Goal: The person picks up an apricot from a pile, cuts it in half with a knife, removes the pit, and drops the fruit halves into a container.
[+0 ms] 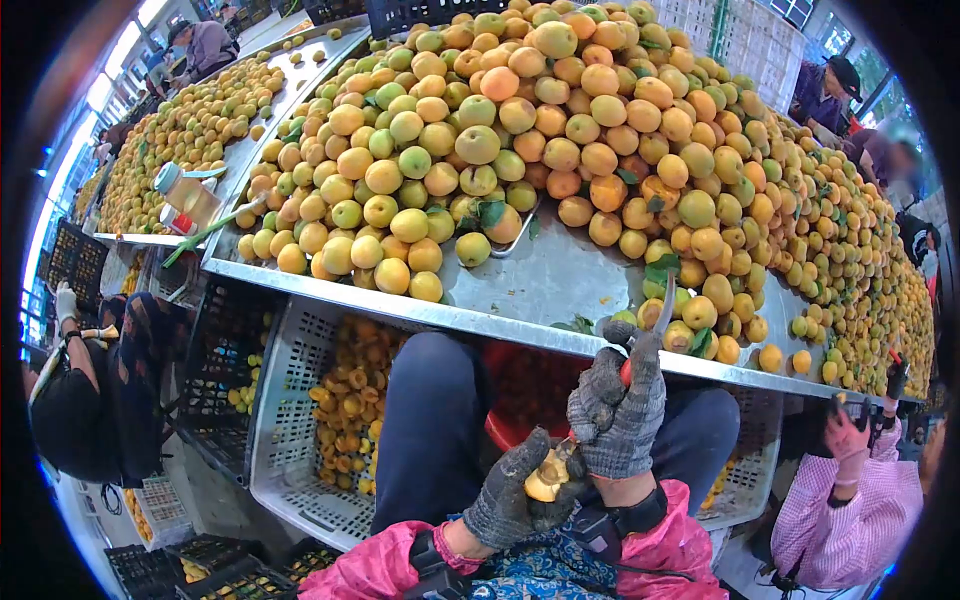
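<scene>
Centrally, the left hand (508, 492), in a dark grey knitted glove, curls its fingers and thumb snugly around a small yellow cut fruit (546, 480), whose pale inner face shows to the camera above the wearer's lap. The right hand (618, 405), gloved likewise and just beyond it, is closed firmly about the red handle of a slender, curved metal knife (664, 308); the blade points up and away, toward the table. Between the knees, partly hidden by the gloves, sits a round red plastic tub (494, 430). To its left stands a pale grey perforated plastic crate (272, 440) containing yellow-orange fruit pieces (355, 405). Ahead, a shiny sheet-metal table (545, 280) carries a broad heap of round yellow, orange and greenish whole fruits (560, 130), with a few green leaves among them. At the left, a transparent jar (195, 200) stands near a second heap. At the lower right is another person's pink-and-white checked sleeve (815, 515).
</scene>
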A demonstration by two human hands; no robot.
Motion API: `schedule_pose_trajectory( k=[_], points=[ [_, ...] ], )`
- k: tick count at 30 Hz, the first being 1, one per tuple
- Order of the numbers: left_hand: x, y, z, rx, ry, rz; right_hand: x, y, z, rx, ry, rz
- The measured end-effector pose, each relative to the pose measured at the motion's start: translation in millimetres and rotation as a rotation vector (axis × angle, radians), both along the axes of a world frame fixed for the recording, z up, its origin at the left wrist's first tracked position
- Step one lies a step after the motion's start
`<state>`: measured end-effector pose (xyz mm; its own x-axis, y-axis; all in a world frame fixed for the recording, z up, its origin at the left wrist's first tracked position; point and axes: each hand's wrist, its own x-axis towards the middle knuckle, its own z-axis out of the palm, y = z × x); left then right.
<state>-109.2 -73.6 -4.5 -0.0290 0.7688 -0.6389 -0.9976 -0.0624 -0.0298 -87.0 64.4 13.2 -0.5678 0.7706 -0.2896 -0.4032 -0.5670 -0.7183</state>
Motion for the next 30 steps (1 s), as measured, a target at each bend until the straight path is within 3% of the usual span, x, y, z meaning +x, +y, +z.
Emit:
schedule_pose_trajectory(
  k=[2,4,9,10,14,16,17,18,19,20,22,23,24,25,26,28,30],
  points=[
    [-1.4,3.2,2.7,-0.004,-0.035,0.001,1.8,3.9,2.1,-0.099,0.056,0.026],
    [-2.3,1.8,-8.5,0.210,0.002,-0.030,5.0,2.6,5.7,-0.026,0.022,-0.034],
    [7.0,7.3,-1.0,0.067,0.044,0.015,18.6,9.2,23.4,0.219,0.040,-0.098],
    [7.8,11.2,3.2,-0.015,0.026,0.049,19.2,8.0,20.1,0.224,0.042,-0.104],
    [16.5,3.7,-26.2,0.047,0.052,-0.019,19.8,0.7,8.7,0.097,-0.075,-0.077],
    [26.1,-2.4,-34.9,-0.100,1.093,-0.180,21.9,4.6,6.5,-0.143,0.043,0.027],
    [24.1,-1.4,-33.2,-0.101,1.094,-0.182,22.1,3.8,6.3,-0.109,0.021,0.021],
    [20.3,0.2,-31.3,-0.068,0.927,-0.196,21.1,2.4,3.7,-0.111,0.024,0.018],
    [18.0,2.3,-26.2,-0.035,0.757,-0.209,20.3,0.5,-1.6,0.018,-0.071,0.033],
    [19.3,3.5,-24.8,-0.035,0.757,-0.210,19.8,-0.4,-6.3,0.150,-0.167,0.050],
    [21.7,7.2,-23.7,-0.020,0.860,-0.189,20.4,2.4,-8.7,0.127,-0.167,0.064],
    [21.3,6.2,-22.3,-0.023,0.857,-0.192,22.1,4.7,-6.8,0.066,-0.133,0.170],
    [19.4,4.4,-20.5,0.039,1.013,-0.198,23.2,5.8,-6.3,0.003,-0.097,0.275],
    [18.0,4.0,-19.7,0.104,1.169,-0.203,20.2,5.0,-13.8,0.187,-0.061,0.255],
    [19.0,4.2,-24.1,0.103,1.168,-0.206,21.8,5.5,-15.5,0.184,-0.062,0.253],
    [24.6,1.1,-40.4,0.086,0.741,-0.153,23.6,4.7,-14.4,0.114,-0.017,0.336],
    [27.4,-1.0,-49.9,0.090,0.810,-0.185,26.8,8.5,-21.6,0.026,0.048,0.359]
  ],
)
